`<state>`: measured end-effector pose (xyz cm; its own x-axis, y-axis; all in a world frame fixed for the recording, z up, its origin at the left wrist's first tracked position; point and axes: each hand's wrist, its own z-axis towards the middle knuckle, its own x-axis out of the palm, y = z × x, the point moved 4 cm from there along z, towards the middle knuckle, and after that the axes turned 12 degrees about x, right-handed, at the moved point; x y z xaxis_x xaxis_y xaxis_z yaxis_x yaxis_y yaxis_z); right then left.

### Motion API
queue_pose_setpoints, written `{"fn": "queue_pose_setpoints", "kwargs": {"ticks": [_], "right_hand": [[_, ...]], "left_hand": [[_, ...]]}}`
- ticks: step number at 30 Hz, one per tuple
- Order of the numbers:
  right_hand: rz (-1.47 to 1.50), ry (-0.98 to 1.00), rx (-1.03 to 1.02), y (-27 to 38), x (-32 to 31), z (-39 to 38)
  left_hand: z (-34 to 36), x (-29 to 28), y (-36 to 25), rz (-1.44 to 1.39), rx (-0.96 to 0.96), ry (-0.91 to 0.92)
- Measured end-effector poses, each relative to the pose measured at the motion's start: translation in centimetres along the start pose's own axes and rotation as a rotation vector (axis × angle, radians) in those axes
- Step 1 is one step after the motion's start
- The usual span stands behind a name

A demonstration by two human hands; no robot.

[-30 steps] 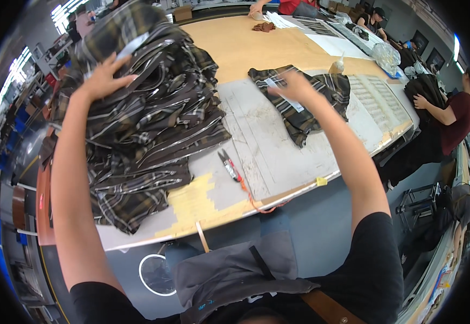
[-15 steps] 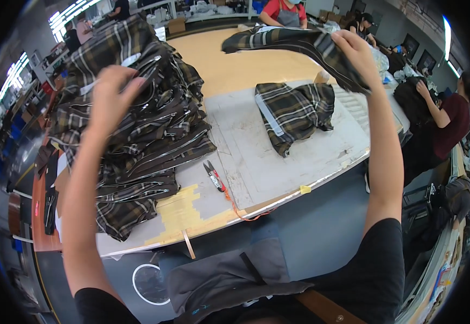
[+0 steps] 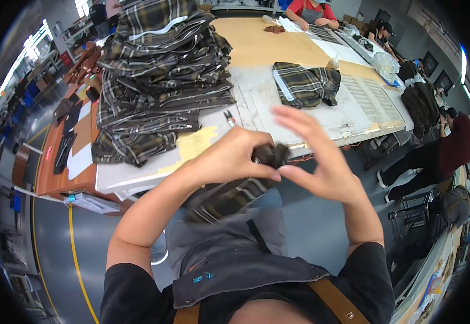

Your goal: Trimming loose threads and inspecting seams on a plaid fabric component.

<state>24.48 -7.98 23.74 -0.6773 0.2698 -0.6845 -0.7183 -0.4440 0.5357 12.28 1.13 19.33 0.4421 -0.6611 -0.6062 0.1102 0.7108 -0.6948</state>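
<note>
My left hand (image 3: 229, 154) is closed around a bunched piece of plaid fabric (image 3: 232, 202), dark with brown and pale stripes. The gathered part pokes out between thumb and fingers, and the rest hangs blurred over my apron, beyond the table's front edge. My right hand (image 3: 321, 164) is just right of the bunch, fingers stretched and apart, its thumb close to the fabric; whether it touches cannot be told. On the table, a tall stack of plaid pieces (image 3: 164, 75) rises at the left. A separate plaid piece (image 3: 308, 83) lies to the right. Thread snips (image 3: 229, 117) rest between them, partly hidden.
The white-topped table (image 3: 251, 86) has yellow tape (image 3: 197, 146) along its front edge. A brown side table (image 3: 51, 175) with papers adjoins it at left. A person in red (image 3: 313, 16) works across the table; another in maroon (image 3: 456, 143) stands at the right.
The plaid piece, formerly held up by my right hand, is now bunched in my left. Both hands came down and together near my body. My right hand has let go.
</note>
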Motion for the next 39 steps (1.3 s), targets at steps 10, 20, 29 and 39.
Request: {"fn": "queue_pose_setpoints", "kwargs": {"ticks": [10,20,29,39], "right_hand": [[0.428,0.049,0.204,0.0,7.5,-2.7],[0.279,0.157,0.326,-0.1,10.0,-3.0],[0.270,0.077,0.296,1.1,12.0,-2.2],[0.306,-0.045,0.226,2.2,10.7,-0.8]], "left_hand": [[-10.2,3.9,0.3,-0.148,-0.087,-0.371],[-13.7,3.1,0.9,-0.071,-0.018,-0.509],[-15.6,4.5,2.2,0.284,0.028,-0.693],[-21.4,4.9,5.9,0.353,-0.332,-0.694]]}}
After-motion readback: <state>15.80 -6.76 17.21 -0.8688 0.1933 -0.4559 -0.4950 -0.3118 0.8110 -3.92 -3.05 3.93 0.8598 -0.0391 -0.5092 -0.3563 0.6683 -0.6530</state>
